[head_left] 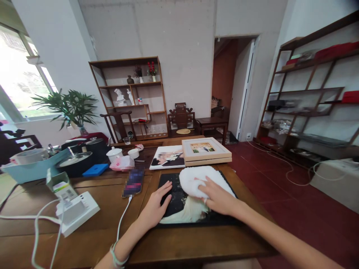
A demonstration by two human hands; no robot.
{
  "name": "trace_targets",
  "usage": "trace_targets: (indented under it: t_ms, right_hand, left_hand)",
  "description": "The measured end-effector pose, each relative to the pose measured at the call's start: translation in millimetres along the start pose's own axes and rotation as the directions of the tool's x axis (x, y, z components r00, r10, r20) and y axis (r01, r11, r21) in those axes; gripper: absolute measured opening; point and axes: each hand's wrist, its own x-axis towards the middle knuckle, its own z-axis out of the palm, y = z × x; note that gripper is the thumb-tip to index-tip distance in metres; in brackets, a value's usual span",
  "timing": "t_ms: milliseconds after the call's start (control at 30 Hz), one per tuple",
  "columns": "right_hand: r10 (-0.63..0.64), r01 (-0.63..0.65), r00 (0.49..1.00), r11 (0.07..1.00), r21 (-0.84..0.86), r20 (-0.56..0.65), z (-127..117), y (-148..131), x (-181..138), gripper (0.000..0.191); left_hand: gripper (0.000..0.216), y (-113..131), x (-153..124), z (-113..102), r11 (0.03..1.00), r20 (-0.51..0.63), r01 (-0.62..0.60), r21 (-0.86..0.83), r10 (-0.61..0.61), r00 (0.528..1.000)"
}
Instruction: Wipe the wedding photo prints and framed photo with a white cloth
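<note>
Head view: the right hand (pixel 217 196) pressed a white cloth (pixel 211 175) onto a dark picture panel (pixel 177 186).
The left hand (pixel 157 205) lay spread over the panel's left side; the right hand's fingers curled into a cloth fold. The panel lay beneath both hands on the bench (pixel 179 244). A hard rub under a light left-hand hold could have skidded it into the stacked frames (pixel 209 158) beyond.

The cloth (pixel 196 175) is white, the panel (pixel 179 201) black-and-cream.
</note>
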Motion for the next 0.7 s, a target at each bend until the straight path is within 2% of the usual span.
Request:
trace_targets:
  t_ms: [133, 267, 433, 500, 567, 633, 700]
  right_hand:
    - [0.07, -0.072, 0.997, 0.997, -0.039, -0.041, -3, 28, 24, 0.019]
    - [0.098, -0.102, 0.993, 0.993, -0.06, -0.059, 1, 28, 24, 0.02]
    - [0.089, -0.09, 0.996, 0.995, -0.04, -0.023, 12, -19, -9, 0.038]
    - [0.04, -0.04, 0.999, 0.999, -0.003, 0.019, 14, -44, -24, 0.041]
    - [-0.039, 0.036, 0.993, 0.999, 0.032, 0.112, 15, -63, -35, 0.04]
    - [-0.094, 0.086, 0.977, 0.995, 0.051, 0.192, 15, -75, -40, 0.039]
    - [-0.098, 0.088, 0.977, 0.995, 0.056, 0.189, 13, -77, -39, 0.038]
  left_hand:
    - [0.032, 1, -1, -2, 1.0, -0.005, 0.009, -0.006, -0.009, 1.0]
    - [0.032, 1, -1, -2, 1.0, 0.004, 0.019, 0.001, -0.019, 1.0]
    - [0.032, 0, -1, 1, 1.0, 0.004, 0.026, -0.004, -0.026, 1.0]
    - [0.032, 0, 0, 1, 0.999, 0.01, 0.035, -0.01, -0.035, 0.999]
    - [0.032, 0, 0, 0, 0.999, 0.015, 0.037, -0.023, -0.036, 0.999]
    - [0.033, 2, 1, -1, 0.999, 0.017, 0.034, -0.037, -0.034, 0.999]
    - [0.033, 3, 1, -2, 0.998, 0.021, 0.038, -0.043, -0.037, 0.999]
